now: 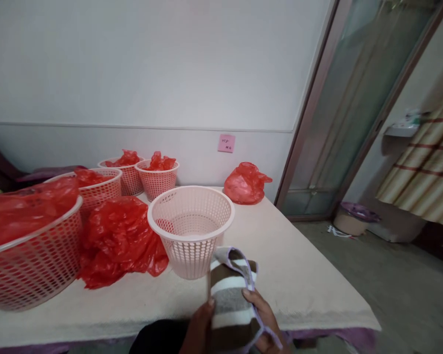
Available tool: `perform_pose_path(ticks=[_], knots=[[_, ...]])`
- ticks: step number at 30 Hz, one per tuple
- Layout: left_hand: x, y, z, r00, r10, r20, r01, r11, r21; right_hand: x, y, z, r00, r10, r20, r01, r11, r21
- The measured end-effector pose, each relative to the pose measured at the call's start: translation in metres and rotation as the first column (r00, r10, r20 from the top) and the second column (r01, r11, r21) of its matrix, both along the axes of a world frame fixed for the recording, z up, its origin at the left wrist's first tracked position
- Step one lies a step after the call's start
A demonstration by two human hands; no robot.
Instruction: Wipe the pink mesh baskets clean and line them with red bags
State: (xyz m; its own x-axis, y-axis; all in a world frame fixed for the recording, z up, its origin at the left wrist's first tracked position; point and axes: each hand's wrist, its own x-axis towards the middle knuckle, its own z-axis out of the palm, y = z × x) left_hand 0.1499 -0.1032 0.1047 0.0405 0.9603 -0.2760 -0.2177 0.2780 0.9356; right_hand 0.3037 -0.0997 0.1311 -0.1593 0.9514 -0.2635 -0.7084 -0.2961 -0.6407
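Both of my hands hold a folded striped cloth [232,295] in brown, grey and white, its edge stitched in purple. On its left side is my left hand [200,322], thumb pressed to the fabric and fingers mostly hidden. My right hand [263,314] grips the right edge, thumb on top and fingers curled beneath. Just beyond the cloth stands a pale pink mesh basket [190,255] with dark writing inside its rim and nothing visible in it. A crumpled red plastic bag [121,241] lies left of that basket.
Several pink baskets with red bags stand at left, the nearest basket [33,275] being large. A filled red bag [245,184] sits by the wall under a pink note [226,143]. The table's white cover [299,275] ends at right; a bin [350,219] stands on the floor.
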Motion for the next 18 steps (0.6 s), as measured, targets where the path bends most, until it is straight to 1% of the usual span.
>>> perform_pose_path(ticks=[4,7,9,11,12,13,14,15,16,18], knots=[[-0.007,-0.005,0.02,0.997,-0.017,-0.079,0.024,0.996,0.089,-0.011,-0.009,0.003,0.997,0.074,-0.006,-0.074,0.997,0.009],[-0.009,-0.007,0.033,0.991,-0.019,-0.135,0.047,0.977,0.206,-0.011,-0.015,0.004,0.986,0.168,-0.014,-0.166,0.983,0.082],[-0.013,-0.009,0.04,0.99,-0.052,-0.129,0.086,0.959,0.271,-0.008,-0.016,0.003,0.98,0.198,-0.026,-0.194,0.976,0.103],[-0.022,-0.009,0.049,0.993,-0.092,-0.074,0.108,0.957,0.268,-0.004,-0.013,0.002,0.984,0.175,-0.039,-0.173,0.984,0.053],[-0.03,-0.006,0.055,0.996,-0.068,-0.051,0.078,0.966,0.246,-0.001,-0.011,0.002,0.99,0.132,-0.04,-0.132,0.991,0.01],[-0.041,-0.003,0.061,0.999,0.002,-0.046,0.008,0.975,0.22,0.003,-0.008,0.002,0.997,0.072,-0.032,-0.073,0.997,-0.034],[-0.054,0.002,0.069,0.99,0.123,-0.075,-0.106,0.975,0.198,0.007,-0.005,0.002,1.0,0.007,-0.019,-0.008,0.997,-0.073],[-0.069,0.009,0.078,0.959,0.261,-0.115,-0.229,0.945,0.233,0.011,-0.002,0.003,0.998,-0.055,-0.003,0.055,0.993,-0.102],[-0.086,0.018,0.088,0.916,0.375,-0.144,-0.325,0.902,0.285,0.014,0.0,0.004,0.994,-0.107,0.011,0.108,0.987,-0.117],[-0.117,0.038,0.109,0.825,0.535,-0.181,-0.436,0.808,0.397,0.021,0.004,0.006,0.985,-0.167,0.041,0.17,0.981,-0.09]])
